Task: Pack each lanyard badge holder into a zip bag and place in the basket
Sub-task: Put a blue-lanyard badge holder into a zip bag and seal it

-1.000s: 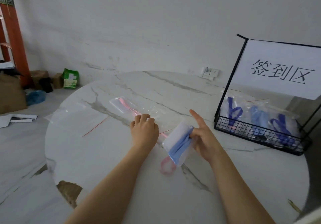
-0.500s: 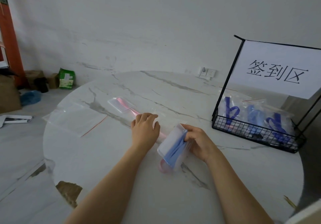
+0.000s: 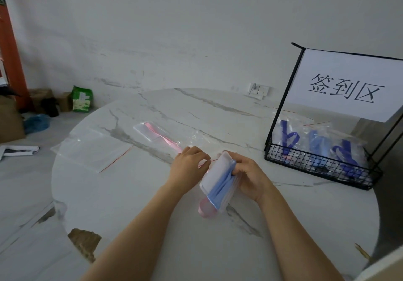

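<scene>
My right hand grips a clear badge holder with a folded blue lanyard, tilted above the round marble table. My left hand rests fingers curled on the red-lined edge of a clear zip bag lying just behind both hands; whether it pinches the bag is hard to tell. A second badge holder with a pink lanyard lies further back left, its pink strap running under my hands to a loop. The black wire basket at right holds several bagged blue lanyards.
Another empty zip bag lies flat at the table's left. A white paper sign hangs on the basket's frame. On the floor at left are cardboard boxes, a green packet and a blue bag.
My right hand closed its fingers over the blue badge holder and brought it nearer my left hand. My left hand stayed on the zip bag's edge, fingers curling more.
</scene>
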A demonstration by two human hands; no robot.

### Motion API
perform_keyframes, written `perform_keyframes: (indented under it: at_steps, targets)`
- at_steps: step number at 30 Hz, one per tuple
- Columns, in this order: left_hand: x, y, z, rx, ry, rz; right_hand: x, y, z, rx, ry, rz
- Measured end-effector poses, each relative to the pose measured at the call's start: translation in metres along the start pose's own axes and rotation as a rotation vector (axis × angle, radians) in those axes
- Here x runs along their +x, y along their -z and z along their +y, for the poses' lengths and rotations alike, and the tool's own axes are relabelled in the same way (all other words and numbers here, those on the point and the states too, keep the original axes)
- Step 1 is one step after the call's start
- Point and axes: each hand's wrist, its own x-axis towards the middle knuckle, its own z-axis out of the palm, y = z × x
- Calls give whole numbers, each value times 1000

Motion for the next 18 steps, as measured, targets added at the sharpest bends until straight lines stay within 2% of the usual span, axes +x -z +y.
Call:
perform_keyframes:
  at_steps: [7, 14, 18]
  targets:
    - [0, 0, 3, 24, 78, -20, 1, -3, 6, -74, -41, -34]
    - [1, 1, 4, -93, 200, -35, -2, -5, 4, -116, -31, -96]
    - [-1, 4, 4, -19, 154, -159, -3, -7, 4, -160, -33, -69]
